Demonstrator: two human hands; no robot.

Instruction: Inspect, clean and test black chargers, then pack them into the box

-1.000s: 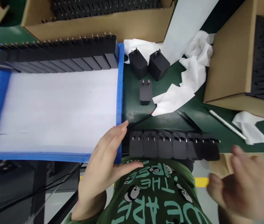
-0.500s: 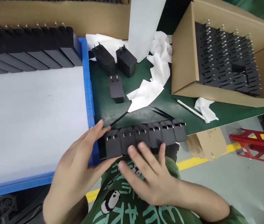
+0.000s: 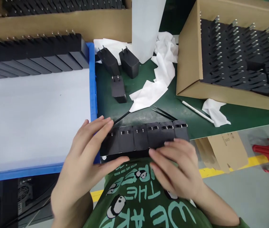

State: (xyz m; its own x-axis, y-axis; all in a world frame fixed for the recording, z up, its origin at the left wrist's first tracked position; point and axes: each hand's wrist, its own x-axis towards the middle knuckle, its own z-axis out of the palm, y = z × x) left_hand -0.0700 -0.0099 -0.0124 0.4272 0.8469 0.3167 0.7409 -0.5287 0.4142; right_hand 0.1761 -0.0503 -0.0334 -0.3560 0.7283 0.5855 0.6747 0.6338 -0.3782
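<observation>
Several black plug adapters (image 3: 140, 136) stand side by side in a row along the table's front edge, metal prongs up. My left hand (image 3: 84, 155) is around the left end of the row, fingers behind it and thumb in front, spread apart with a gap between them. Against the front of the row's right half rests my right hand (image 3: 178, 164), its fingers bent and slightly apart, holding nothing that shows. Behind the row, three more adapters (image 3: 118, 89) stand apart from each other on the green table (image 3: 136, 120).
At the left is a blue-rimmed tray (image 3: 92, 85) with a line of adapters. An open cardboard box (image 3: 188, 53) full of adapters stands at the right. Black tweezers (image 3: 164, 113), a white pen-like tool (image 3: 197, 112) and crumpled white wipes (image 3: 153, 90) lie between.
My right hand has moved right along the front of the row and its fingers have bent more. My left hand's fingers lie closer over the row's left end. The view has shifted slightly.
</observation>
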